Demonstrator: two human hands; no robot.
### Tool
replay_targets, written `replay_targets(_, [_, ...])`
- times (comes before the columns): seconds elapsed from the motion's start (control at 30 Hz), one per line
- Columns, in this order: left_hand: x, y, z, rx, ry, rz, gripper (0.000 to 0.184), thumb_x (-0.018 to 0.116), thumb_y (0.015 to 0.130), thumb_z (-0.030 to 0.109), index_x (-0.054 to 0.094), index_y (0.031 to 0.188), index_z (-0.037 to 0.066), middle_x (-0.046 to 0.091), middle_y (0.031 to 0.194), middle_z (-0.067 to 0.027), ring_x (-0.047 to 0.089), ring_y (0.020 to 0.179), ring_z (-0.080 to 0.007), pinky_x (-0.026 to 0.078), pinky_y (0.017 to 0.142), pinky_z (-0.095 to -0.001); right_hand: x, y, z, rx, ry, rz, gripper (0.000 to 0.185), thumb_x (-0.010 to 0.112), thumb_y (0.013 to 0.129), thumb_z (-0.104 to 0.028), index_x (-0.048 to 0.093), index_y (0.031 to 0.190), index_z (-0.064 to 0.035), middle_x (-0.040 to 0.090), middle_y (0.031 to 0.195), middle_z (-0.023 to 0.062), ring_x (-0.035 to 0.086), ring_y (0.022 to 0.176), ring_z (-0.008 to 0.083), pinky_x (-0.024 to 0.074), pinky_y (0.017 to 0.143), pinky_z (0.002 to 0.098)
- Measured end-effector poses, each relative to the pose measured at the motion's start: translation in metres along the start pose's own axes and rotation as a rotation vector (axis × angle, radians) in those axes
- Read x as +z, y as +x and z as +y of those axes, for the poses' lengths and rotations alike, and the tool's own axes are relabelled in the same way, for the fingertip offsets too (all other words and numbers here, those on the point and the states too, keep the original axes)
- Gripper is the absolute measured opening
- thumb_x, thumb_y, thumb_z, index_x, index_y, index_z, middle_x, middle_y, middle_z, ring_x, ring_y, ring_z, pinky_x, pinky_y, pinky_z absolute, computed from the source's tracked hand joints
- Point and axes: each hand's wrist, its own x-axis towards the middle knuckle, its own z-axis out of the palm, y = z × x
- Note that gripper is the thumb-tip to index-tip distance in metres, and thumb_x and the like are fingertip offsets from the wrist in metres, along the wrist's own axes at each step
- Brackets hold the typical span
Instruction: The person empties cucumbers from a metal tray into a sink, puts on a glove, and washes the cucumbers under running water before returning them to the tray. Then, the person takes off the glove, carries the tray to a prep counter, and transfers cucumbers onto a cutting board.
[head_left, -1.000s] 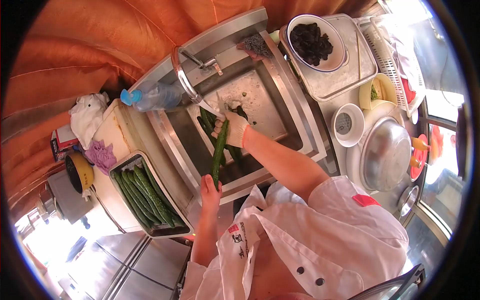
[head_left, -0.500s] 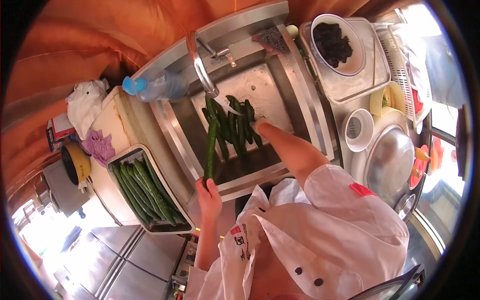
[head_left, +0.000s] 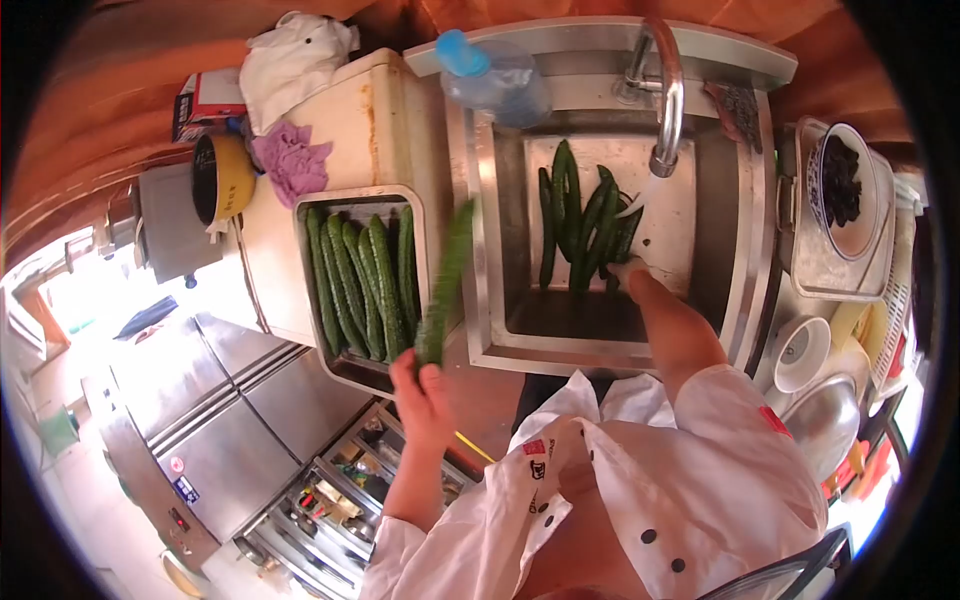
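My left hand (head_left: 424, 392) is closed around the lower end of a cucumber (head_left: 448, 280), slightly blurred and pointing upward between the tray and the sink. To its left, a metal tray (head_left: 423, 235) holds several long green cucumbers (head_left: 350, 280) lying side by side. My right hand (head_left: 627, 268) reaches into the steel sink (head_left: 690, 335), at the lower right of several cucumbers (head_left: 590, 220) there. Its fingers are hidden in the water and among the cucumbers. Water runs from the curved faucet (head_left: 664, 150) beside them.
A plastic bottle with a blue cap (head_left: 505, 90) stands at the sink's back left corner. On the left are a purple cloth (head_left: 292, 165) and a yellow pot (head_left: 225, 178). To the right stand a bowl of dark food (head_left: 860, 235) and a white bowl (head_left: 802, 352).
My left hand has carried its cucumber leftward from the sink's front edge toward the tray. The view has turned left. My right hand stays among the cucumbers in the sink.
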Motion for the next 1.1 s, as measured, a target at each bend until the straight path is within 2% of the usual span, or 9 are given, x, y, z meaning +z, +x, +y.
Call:
replay_targets(0.13, [-0.028,0.023,-0.028,-0.056,-0.215,0.208,0.040,0.049,0.104,0.024,0.046,0.129,-0.008,0.062,0.106,-0.0226,0.064,0.094,-0.0327,0.050,0.083,-0.0422,-0.010,-0.008,-0.005,-0.008,0.388,-0.024,0.040,0.066,0.094,-0.026,0.065,0.124,0.0007,0.071,0.102,0.0150,0.067,0.082,0.0271,0.0523,0.072,0.0386])
replay_targets(0.2, [-0.035,0.036,-0.052,0.186,0.407,0.267,0.037,0.052,0.102,0.018,0.049,0.129,-0.006,0.059,0.111,-0.0251,0.060,0.102,-0.0388,0.048,0.090,-0.0452,-0.005,0.012,0.000,-0.116,0.317,0.129,0.040,0.062,0.097,-0.024,0.060,0.130,-0.0004,0.069,0.100,0.0148,0.065,0.078,0.0261,0.0520,0.067,0.0385])
replay_targets(0.4, [-0.028,0.050,-0.007,0.425,0.470,0.242,0.037,0.061,0.093,0.011,0.057,0.128,0.002,0.057,0.122,-0.0242,0.054,0.115,-0.0412,0.045,0.097,-0.0491,-0.060,-0.125,-0.120,-0.039,0.944,0.092,0.031,0.053,0.103,-0.019,0.058,0.130,-0.0048,0.064,0.093,0.0069,0.062,0.077,0.0162,0.0518,0.062,0.0299])
replay_targets(0.57, [0.059,0.095,0.060,0.688,0.258,-0.201,0.044,0.064,0.088,0.010,0.056,0.132,0.005,0.052,0.135,-0.0195,0.049,0.126,-0.0396,0.039,0.108,-0.0494,-0.088,-0.147,-0.132,-0.410,0.493,-0.108,0.044,0.062,0.099,-0.024,0.055,0.140,-0.0087,0.068,0.108,0.0049,0.064,0.084,0.0128,0.0556,0.075,0.0275])
replay_targets(0.73, [0.164,0.164,0.114,0.993,0.410,-0.182,0.056,0.067,0.088,0.014,0.050,0.141,0.011,0.044,0.147,-0.0160,0.039,0.139,-0.0384,0.034,0.114,-0.0490,-0.139,-0.191,-0.149,-0.785,-0.173,0.009,0.051,0.067,0.093,-0.021,0.056,0.140,-0.0070,0.069,0.120,0.0098,0.064,0.106,0.0151,0.0518,0.091,0.0281])
replay_targets(0.83, [0.192,0.191,0.131,1.146,0.603,-0.351,0.055,0.071,0.088,0.021,0.052,0.138,0.012,0.048,0.145,-0.0155,0.043,0.136,-0.0373,0.040,0.110,-0.0468,-0.171,-0.224,-0.150,-0.626,-0.105,-0.115,0.052,0.067,0.091,-0.020,0.056,0.139,-0.0034,0.062,0.133,0.0173,0.061,0.120,0.0290,0.0465,0.105,0.0354])
replay_targets(0.9, [0.190,0.193,0.165,0.827,0.669,-0.887,0.051,0.068,0.092,0.028,0.051,0.138,0.010,0.053,0.140,-0.0164,0.049,0.130,-0.0380,0.044,0.105,-0.0468,-0.173,-0.197,-0.132,-0.649,-0.135,0.126,0.053,0.066,0.091,-0.021,0.055,0.139,-0.0027,0.060,0.136,0.0182,0.059,0.123,0.0297,0.0458,0.106,0.0354])
replay_targets(1.03, [0.230,0.176,0.161,0.778,0.409,-0.836,0.041,0.062,0.097,0.033,0.050,0.122,0.003,0.063,0.116,-0.0249,0.063,0.106,-0.0433,0.051,0.089,-0.0478,-0.142,-0.164,-0.128,-0.389,0.180,0.665,0.051,0.063,0.095,-0.032,0.056,0.133,0.0008,0.064,0.129,0.0154,0.064,0.111,0.0274,0.0504,0.096,0.0354])
replay_targets(1.1, [0.250,0.168,0.162,0.803,0.290,-0.857,0.039,0.056,0.101,0.034,0.048,0.119,0.001,0.064,0.111,-0.0282,0.064,0.103,-0.0436,0.051,0.086,-0.0474,-0.128,-0.186,-0.151,-0.301,0.615,0.401,0.050,0.062,0.096,-0.038,0.058,0.128,0.0000,0.064,0.121,0.0138,0.063,0.106,0.0256,0.0508,0.093,0.0351])
